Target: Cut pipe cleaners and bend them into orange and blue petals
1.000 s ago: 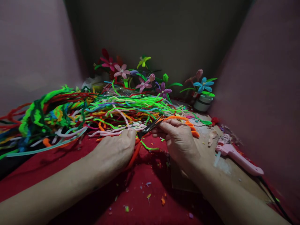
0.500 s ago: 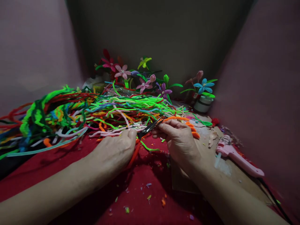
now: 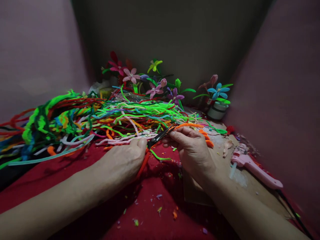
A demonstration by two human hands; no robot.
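Observation:
My left hand (image 3: 127,156) is closed around a pair of scissors (image 3: 160,136) with black blades pointing up and right; part of a red-orange handle shows below the fist. My right hand (image 3: 193,150) is closed in a pinch at the blade tips, on an orange pipe cleaner (image 3: 188,125) that shows just behind the fingers. The blades lie against this pipe cleaner near the fingertips. Its pinched end is hidden by the fingers. Several bent orange pieces (image 3: 206,138) lie just beyond my right hand, and a short green pipe cleaner (image 3: 160,158) rests between both hands.
A big heap of coloured pipe cleaners (image 3: 140,111) spreads behind and left. Fuzzy flowers (image 3: 155,90) stand at the back, with a blue flower (image 3: 218,90) above a white jar (image 3: 217,110). A pink glue gun (image 3: 255,168) lies on cardboard (image 3: 265,196) at right. Scraps dot the red cloth (image 3: 140,210).
Both hands, the scissors and the orange pipe cleaner keep almost the same pose. The whole view has shifted very slightly.

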